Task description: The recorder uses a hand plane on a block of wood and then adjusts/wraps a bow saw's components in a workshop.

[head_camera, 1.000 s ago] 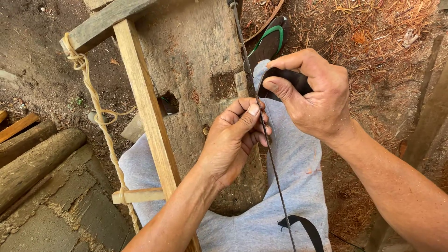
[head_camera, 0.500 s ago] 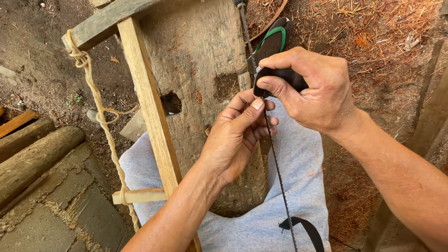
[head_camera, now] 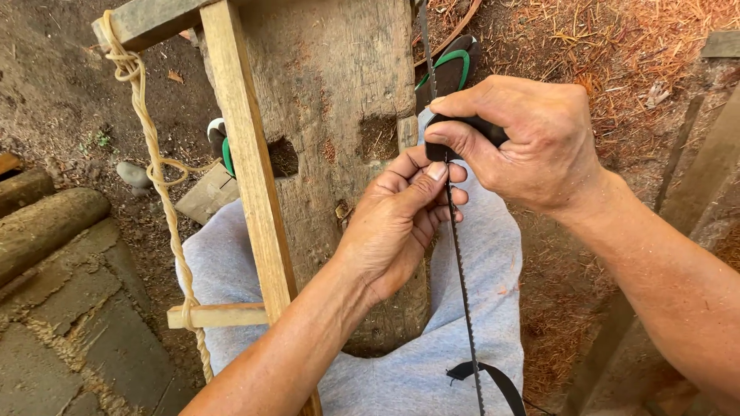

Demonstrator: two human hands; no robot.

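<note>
A thin toothed saw blade (head_camera: 461,293) runs down the middle of the view, over my lap in grey trousers (head_camera: 478,254). My right hand (head_camera: 524,142) is closed around a black tool handle (head_camera: 470,135) pressed against the blade. Just below it, my left hand (head_camera: 401,219) pinches the blade between thumb and fingertips. Both hands work in front of a thick weathered wooden post (head_camera: 339,92) with square notches cut into it. A black strap (head_camera: 493,377) hangs off the blade's lower end.
A pale wooden frame bar (head_camera: 247,169) slants across the post, joined to a short crosspiece (head_camera: 216,314) and a twisted rope (head_camera: 158,177). Green-strapped black sandals (head_camera: 451,65) are on my feet. Logs (head_camera: 46,223) and paving stones (head_camera: 69,323) lie left; wood shavings cover the ground right.
The view has shifted slightly. My right hand with the black handle has edged along the blade, and my left fingers have adjusted their pinch on it.
</note>
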